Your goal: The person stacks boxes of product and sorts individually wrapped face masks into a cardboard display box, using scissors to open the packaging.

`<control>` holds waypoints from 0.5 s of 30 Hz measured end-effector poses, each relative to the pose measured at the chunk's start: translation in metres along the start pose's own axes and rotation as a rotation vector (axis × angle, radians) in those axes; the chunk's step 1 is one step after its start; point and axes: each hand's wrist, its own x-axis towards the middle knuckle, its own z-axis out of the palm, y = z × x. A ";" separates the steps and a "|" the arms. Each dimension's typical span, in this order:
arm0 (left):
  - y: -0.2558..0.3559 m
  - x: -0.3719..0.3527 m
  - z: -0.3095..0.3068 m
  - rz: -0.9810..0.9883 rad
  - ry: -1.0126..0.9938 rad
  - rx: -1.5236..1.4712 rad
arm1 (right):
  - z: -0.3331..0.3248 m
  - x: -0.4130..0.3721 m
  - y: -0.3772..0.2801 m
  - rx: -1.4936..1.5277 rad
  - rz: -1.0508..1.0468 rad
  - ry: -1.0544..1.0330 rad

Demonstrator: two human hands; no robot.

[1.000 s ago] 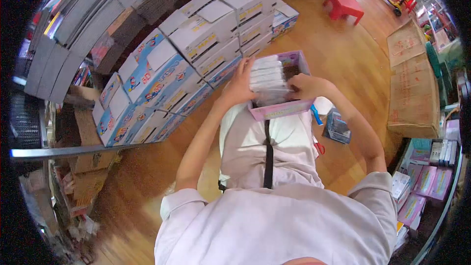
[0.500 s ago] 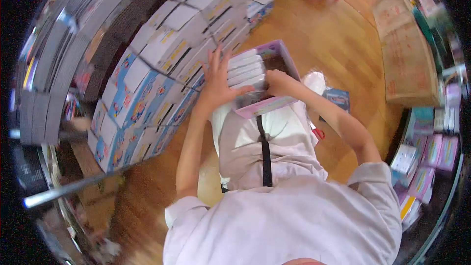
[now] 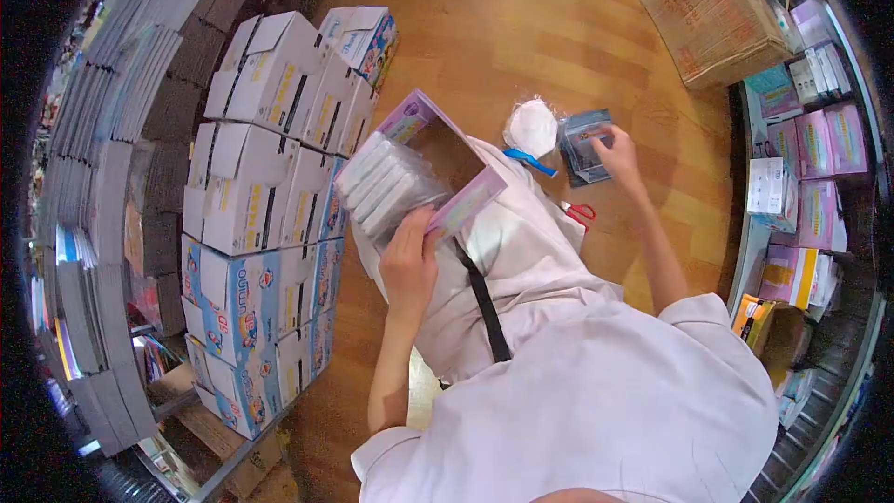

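Observation:
A pink and purple open box (image 3: 477, 196) rests tilted on my lap, with several clear-wrapped white packs (image 3: 386, 184) at its left side. My left hand (image 3: 410, 256) grips the near edge of the box beside the packs, its fingers partly hidden. To the right, my right hand (image 3: 616, 154) touches a dark blue-grey package (image 3: 585, 166) on the floor, fingers bent over its right side. Beside that package lie a white item in clear wrap (image 3: 534, 129), a blue strip (image 3: 531, 162) and red-handled scissors (image 3: 579, 213).
Stacked white and blue cartons (image 3: 251, 186) stand at the left, beside piles of books or paper (image 3: 112, 177). A large brown carton (image 3: 703, 14) is at the upper right. Shelves with pink boxes (image 3: 816, 144) line the right side.
My right hand has left the box and moved right to the dark package. The box is now tilted and further left, with my left hand at its near edge. The view has shifted.

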 end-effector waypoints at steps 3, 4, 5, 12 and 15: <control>0.029 0.000 -0.030 -0.049 -0.104 -0.010 | 0.001 0.007 0.022 -0.065 -0.012 -0.148; 0.040 -0.005 -0.037 -0.039 -0.135 -0.002 | 0.009 0.015 0.019 -0.058 -0.025 -0.190; 0.053 -0.009 -0.041 -0.026 -0.162 0.006 | 0.017 0.026 0.015 -0.049 -0.042 -0.230; 0.060 -0.055 -0.011 -0.111 -0.254 -0.051 | 0.114 0.130 0.019 -0.585 -0.141 -0.748; 0.062 -0.065 -0.014 -0.091 -0.281 -0.061 | 0.125 0.135 0.012 -0.575 -0.080 -0.902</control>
